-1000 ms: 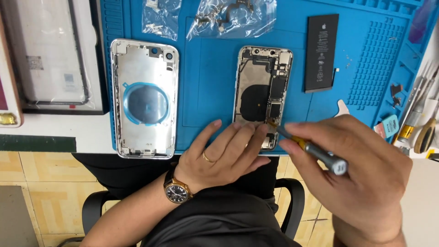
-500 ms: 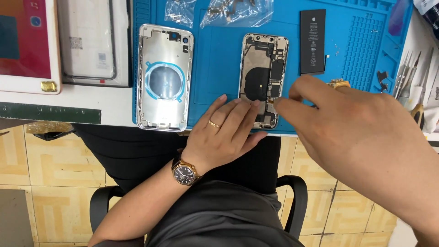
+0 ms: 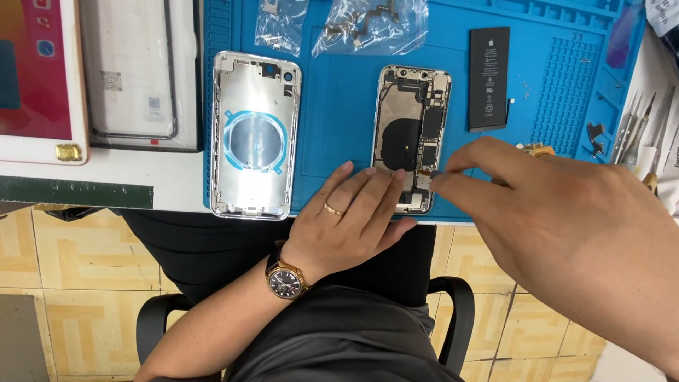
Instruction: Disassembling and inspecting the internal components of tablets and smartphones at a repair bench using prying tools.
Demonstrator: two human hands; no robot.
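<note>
Head view, centre of frame: opened phone chassis [image 3: 411, 138] lying flat on blue work mat [image 3: 339, 106], lower end toward the near edge of the table [image 3: 106, 177]; left hand [image 3: 353, 219] spread open, fingers flat, pressing on the chassis's lower end; right hand [image 3: 566, 226] closed in a pinch on a small part [image 3: 427, 175] at the chassis's lower right edge; pinched item too small to identify. For a clean step: keep the chassis pinned flat; keep the pinch light and low; avoid levering against the board. Centre left: empty rear housing [image 3: 254, 134]; upper right: black battery [image 3: 489, 78]; top: clear parts bags [image 3: 368, 25].
</note>
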